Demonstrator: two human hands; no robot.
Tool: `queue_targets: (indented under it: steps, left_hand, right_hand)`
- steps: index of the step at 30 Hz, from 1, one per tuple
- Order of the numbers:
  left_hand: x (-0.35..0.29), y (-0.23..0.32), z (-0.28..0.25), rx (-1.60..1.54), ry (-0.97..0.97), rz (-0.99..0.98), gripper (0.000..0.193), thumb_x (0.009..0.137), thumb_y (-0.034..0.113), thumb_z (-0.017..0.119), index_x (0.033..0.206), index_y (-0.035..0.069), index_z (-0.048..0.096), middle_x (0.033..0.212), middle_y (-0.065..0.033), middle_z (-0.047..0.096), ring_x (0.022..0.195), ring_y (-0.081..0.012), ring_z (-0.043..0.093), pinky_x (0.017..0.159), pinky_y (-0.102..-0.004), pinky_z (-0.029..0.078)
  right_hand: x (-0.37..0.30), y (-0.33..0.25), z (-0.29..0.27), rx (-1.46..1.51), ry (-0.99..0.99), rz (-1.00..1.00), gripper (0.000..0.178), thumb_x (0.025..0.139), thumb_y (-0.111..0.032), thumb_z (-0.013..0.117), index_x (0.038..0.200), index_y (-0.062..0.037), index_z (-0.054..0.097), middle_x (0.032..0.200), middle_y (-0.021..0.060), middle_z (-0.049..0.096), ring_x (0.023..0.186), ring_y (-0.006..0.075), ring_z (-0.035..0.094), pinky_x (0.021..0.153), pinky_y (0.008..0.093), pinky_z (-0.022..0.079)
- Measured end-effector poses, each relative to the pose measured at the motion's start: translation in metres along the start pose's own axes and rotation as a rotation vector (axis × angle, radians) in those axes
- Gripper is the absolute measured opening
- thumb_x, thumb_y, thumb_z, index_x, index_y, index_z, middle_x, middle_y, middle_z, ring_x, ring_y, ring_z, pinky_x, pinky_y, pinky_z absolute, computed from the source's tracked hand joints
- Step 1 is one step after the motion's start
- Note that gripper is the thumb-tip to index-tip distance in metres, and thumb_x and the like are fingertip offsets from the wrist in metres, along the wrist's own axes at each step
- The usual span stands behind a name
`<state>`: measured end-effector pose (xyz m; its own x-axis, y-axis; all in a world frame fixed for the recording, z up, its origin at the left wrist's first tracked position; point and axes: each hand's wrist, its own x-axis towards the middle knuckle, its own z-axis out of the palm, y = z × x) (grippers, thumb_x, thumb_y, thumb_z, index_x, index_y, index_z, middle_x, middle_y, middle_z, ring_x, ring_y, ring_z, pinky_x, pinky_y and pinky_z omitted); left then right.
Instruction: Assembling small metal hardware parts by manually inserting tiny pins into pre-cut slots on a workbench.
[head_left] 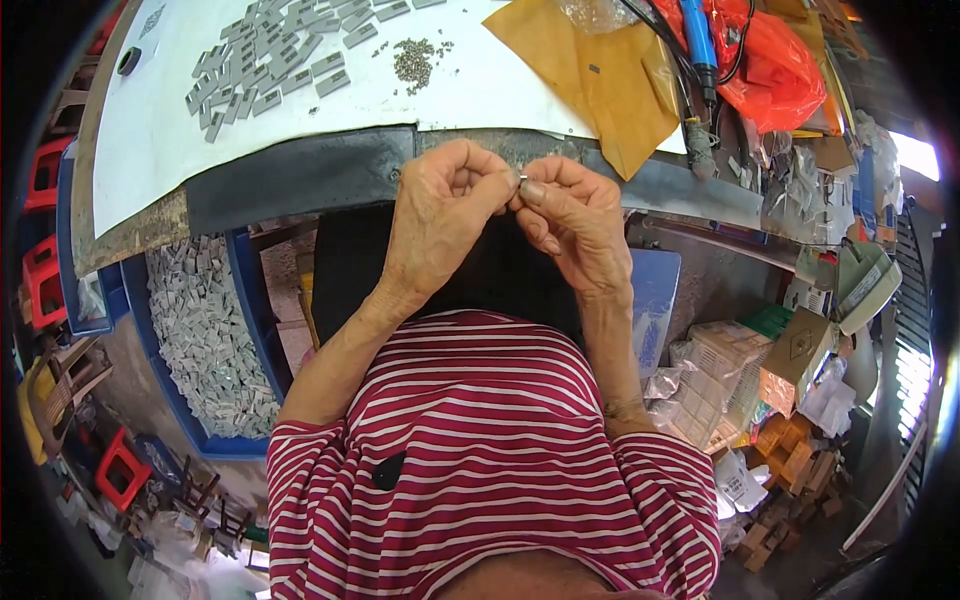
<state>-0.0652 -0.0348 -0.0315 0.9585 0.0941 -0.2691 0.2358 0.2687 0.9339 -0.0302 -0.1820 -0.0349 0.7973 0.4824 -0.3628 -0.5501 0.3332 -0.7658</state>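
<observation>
My hands meet just past the table's near edge, fingertips almost touching. Between them shows a tiny silvery metal piece (523, 178), mostly covered by the fingers, so its kind is unclear. My left hand (447, 200) pinches it between thumb and forefinger. From the other side my right hand (580, 215) also pinches it, its lower fingers curled. Farther off on the white sheet (480, 85) lie many small grey rectangular blocks (268, 65) with dark slots. A little heap of tiny metal parts (413, 65), perhaps screws, lies to their right.
At the back right, a blue electric screwdriver (699, 45) lies by a red plastic bag (768, 75) and brown paper (590, 75). A blue bin (255, 300) full of grey pieces stands low on the left. Boxes and crates (795, 355) crowd the right side.
</observation>
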Motion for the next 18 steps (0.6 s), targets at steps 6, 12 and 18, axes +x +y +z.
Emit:
queue_targets:
  steps: [6, 12, 18]
  left_hand:
    - [-0.001, 0.0, 0.001, 0.103, -0.036, 0.021, 0.01, 0.078, 0.007, 0.057, 0.076, -0.003, 0.056, 0.063, -0.0021, 0.057, 0.055, -0.0039, 0.049, 0.051, -0.0179, 0.041]
    - [-0.001, 0.001, 0.005, 0.208, -0.066, 0.12, 0.009, 0.077, 0.006, 0.057, 0.077, -0.003, 0.056, 0.063, -0.0031, 0.056, 0.055, -0.0049, 0.048, 0.05, -0.0197, 0.04]
    - [0.012, 0.016, 0.001, 0.341, -0.134, 0.152, 0.007, 0.079, 0.006, 0.057, 0.081, 0.0, 0.057, 0.067, 0.0032, 0.053, 0.06, -0.0018, 0.046, 0.052, -0.0167, 0.036]
  right_hand:
    - [0.0, 0.003, -0.001, -0.021, 0.029, -0.047, 0.014, 0.081, -0.009, 0.06, 0.084, 0.003, 0.054, 0.068, 0.0078, 0.058, 0.048, 0.0068, 0.048, 0.038, 0.0149, 0.032]
    - [-0.002, 0.0, -0.004, -0.036, 0.036, -0.078, 0.012, 0.082, -0.009, 0.057, 0.082, 0.0023, 0.053, 0.066, 0.0063, 0.056, 0.046, 0.0055, 0.045, 0.038, 0.0146, 0.031]
    - [-0.003, -0.005, -0.003, -0.163, 0.114, -0.167, 0.01, 0.084, -0.007, 0.053, 0.082, 0.0028, 0.052, 0.067, 0.0077, 0.056, 0.047, 0.0064, 0.046, 0.039, 0.015, 0.033]
